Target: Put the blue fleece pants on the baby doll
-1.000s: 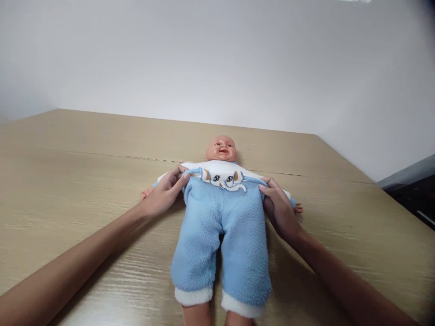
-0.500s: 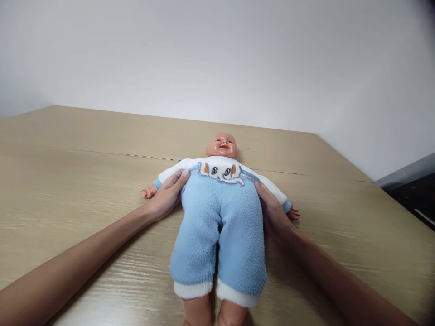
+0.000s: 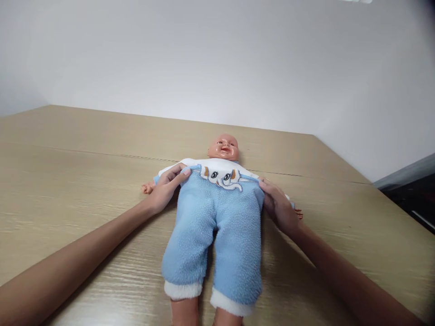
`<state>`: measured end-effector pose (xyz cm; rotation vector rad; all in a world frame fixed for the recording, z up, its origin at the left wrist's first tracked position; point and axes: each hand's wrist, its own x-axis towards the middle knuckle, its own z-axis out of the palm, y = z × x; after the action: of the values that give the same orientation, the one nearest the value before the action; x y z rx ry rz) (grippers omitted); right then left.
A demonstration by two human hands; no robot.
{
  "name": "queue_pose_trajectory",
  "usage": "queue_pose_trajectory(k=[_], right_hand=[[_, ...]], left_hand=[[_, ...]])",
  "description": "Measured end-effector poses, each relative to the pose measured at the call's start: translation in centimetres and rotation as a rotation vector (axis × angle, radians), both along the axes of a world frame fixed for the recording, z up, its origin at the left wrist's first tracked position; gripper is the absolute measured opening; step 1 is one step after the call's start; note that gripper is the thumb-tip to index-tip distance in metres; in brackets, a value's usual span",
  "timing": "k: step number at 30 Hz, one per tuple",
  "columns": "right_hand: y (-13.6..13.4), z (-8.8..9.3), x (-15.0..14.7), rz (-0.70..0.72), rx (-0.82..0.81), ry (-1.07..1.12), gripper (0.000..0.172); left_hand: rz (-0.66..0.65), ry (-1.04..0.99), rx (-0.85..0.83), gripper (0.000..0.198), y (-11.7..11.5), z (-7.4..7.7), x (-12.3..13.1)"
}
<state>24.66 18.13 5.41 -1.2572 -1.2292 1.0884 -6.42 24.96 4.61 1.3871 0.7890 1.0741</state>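
Soft light, seemingly from overhead, leaves pale glare on the table [image 3: 129,280] and shadow beside the doll [image 3: 217,203].

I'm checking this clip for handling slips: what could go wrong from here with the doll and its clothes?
The left hand and right hand grip the blue trousers at opposite sides of the waist, so an uneven pull might twist them. The elephant patch lies at the waist between the hands and might crease or strain if they pull apart. The doll lies on its back on the smooth-looking table, so a hard tug might slide it.
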Motion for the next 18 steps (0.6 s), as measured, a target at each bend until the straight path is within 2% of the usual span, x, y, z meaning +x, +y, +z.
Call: queue_pose_trajectory(k=[4,7,10,13,15,18], right_hand=[[1.4,2.6,-0.2,0.045,-0.141,0.027,0.043],[3.1,3.3,-0.8,-0.004,-0.165,-0.143,0.042],[4.9,3.8,-2.0,-0.059,-0.029,-0.322,0.036],[6.1,5.1,-4.4,-0.05,0.213,-0.616,0.027],[6.7,6.3,-6.4,0.073,0.368,-0.846,0.018],[8.1,7.4,-9.7,0.306,0.409,-1.001,0.015]], left_hand=[[0.104,0.039,0.111,0.047,0.0,-0.6,0.0],[0.152,0.042,0.149,0.045,0.0,-1.0,-0.1],[0.168,0.017,0.199,0.039,0.1,-1.6,-0.3],[0.236,0.011,0.281,0.033,0.1,-2.3,-0.5],[0.313,0.03,0.411,0.026,-0.1,-2.6,-0.6],[0.359,0.081,0.64,0.013,-0.5,-2.9,-0.8]])
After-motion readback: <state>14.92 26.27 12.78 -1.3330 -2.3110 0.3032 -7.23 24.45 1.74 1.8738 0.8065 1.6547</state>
